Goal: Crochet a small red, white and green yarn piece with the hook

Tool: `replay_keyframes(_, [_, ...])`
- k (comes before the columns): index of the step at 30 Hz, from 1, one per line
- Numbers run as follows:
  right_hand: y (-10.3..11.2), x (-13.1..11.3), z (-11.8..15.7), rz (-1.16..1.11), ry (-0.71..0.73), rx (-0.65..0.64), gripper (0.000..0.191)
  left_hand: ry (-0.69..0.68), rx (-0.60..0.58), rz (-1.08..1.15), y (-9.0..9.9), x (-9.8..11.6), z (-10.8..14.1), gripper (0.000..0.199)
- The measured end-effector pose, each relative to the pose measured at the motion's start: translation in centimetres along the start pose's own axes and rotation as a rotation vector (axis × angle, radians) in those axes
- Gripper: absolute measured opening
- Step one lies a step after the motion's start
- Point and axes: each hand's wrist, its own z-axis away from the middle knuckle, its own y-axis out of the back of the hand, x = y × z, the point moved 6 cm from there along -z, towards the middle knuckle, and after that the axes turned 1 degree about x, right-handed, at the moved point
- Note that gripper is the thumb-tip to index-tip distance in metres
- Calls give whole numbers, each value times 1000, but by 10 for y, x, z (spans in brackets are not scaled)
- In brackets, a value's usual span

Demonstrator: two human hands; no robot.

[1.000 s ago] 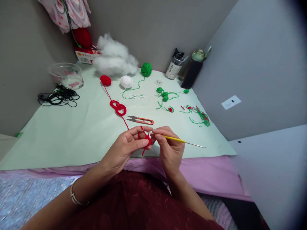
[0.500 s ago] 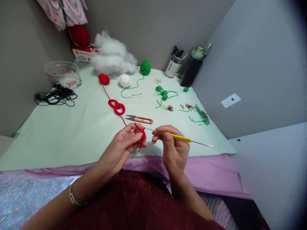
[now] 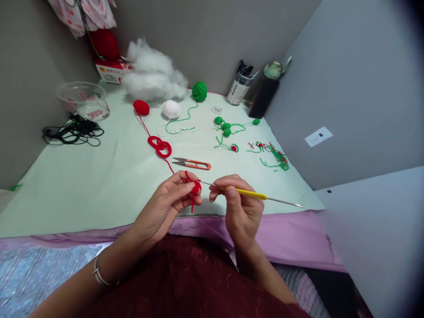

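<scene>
A: What's in the left hand (image 3: 168, 204)?
B: It's pinched on a small red crochet piece (image 3: 195, 187), just above the counter (image 3: 99, 185) edge.
A: And the right hand (image 3: 239, 204)?
B: Clamped on a yellow crochet hook (image 3: 247, 193), tip at the piece. Scissors (image 3: 194, 164) lie just beyond.

Left hand (image 3: 165, 207) pinching a small red crochet piece (image 3: 195, 187), with red yarn (image 3: 159, 145) running from it up to a red ball (image 3: 141, 107). Right hand (image 3: 240, 207) just right of the piece, gripping a yellow hook (image 3: 247, 193) whose tip touches the piece. Snips (image 3: 194, 164) just beyond the piece on the pale green mat (image 3: 99, 176). Farther beyond the piece: white ball (image 3: 171, 109), green ball (image 3: 199, 91), stuffing (image 3: 152, 75). Far left of the piece: black cord (image 3: 71, 132), clear bowl (image 3: 82, 99).
</scene>
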Motion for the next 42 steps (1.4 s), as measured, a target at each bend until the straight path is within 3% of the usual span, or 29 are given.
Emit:
replay_keyframes(14, [1, -1, 1, 10, 24, -12, 21, -12, -13, -8, 0, 1, 0, 9])
replay_keyframes(25, [-1, -10, 2, 97, 157, -57, 21, -53, -4, -97, 1, 2, 0, 9])
replay_keyframes(33, [-8, -26, 7, 321, 374, -145, 23, -107, 6, -165, -1, 7, 2, 11])
replay_keyframes(42, [-4, -18, 2, 174, 237, -97, 22, -76, 10, -158, -3, 6, 4, 14])
